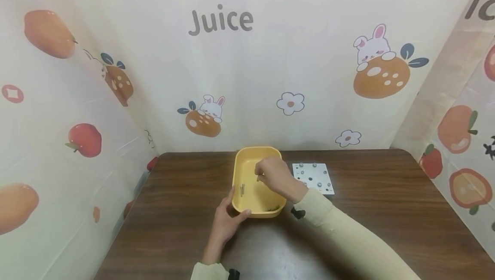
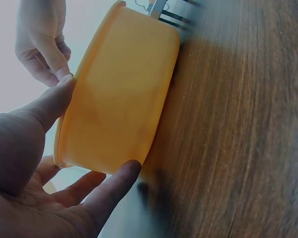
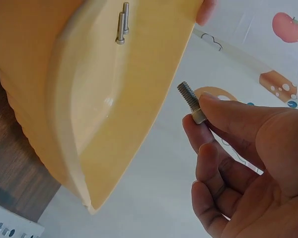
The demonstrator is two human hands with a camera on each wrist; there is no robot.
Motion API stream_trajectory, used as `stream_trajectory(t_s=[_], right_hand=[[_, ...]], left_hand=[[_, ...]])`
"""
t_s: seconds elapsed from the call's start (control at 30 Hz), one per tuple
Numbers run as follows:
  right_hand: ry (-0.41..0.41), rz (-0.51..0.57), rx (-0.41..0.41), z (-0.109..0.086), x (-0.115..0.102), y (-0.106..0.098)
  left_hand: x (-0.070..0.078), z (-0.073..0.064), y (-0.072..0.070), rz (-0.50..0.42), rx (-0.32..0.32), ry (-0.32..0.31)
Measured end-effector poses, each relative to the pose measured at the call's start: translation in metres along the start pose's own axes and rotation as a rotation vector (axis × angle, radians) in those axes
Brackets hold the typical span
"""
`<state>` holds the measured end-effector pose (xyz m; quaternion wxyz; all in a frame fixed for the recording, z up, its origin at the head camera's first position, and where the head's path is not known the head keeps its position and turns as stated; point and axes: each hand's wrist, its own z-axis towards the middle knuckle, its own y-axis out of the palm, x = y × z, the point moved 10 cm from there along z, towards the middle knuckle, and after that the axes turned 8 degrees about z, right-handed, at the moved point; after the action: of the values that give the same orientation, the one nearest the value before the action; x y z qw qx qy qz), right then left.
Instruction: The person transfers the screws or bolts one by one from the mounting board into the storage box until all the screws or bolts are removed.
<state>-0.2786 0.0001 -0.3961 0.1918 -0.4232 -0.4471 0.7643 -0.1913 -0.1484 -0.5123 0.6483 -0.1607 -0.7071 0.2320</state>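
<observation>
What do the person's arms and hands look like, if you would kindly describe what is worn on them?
The left hand and right hand are ungloved. The left sleeve, visible only near the wrist, and the long, lightly creased right sleeve are pale cream. A small black object, too unclear to identify, shows by each wrist.

The right wrist view cuts off the white plate (image 3: 14, 221) and yellow tray (image 3: 64, 94).
</observation>
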Motion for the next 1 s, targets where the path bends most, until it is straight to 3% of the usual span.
stream_trajectory(t_s=[1.0], right_hand=[[-0.020,-0.050,-0.041,0.012,-0.009,0.012]], left_hand=[[0.001,0.000,0.000,-0.004,0.000,0.025]])
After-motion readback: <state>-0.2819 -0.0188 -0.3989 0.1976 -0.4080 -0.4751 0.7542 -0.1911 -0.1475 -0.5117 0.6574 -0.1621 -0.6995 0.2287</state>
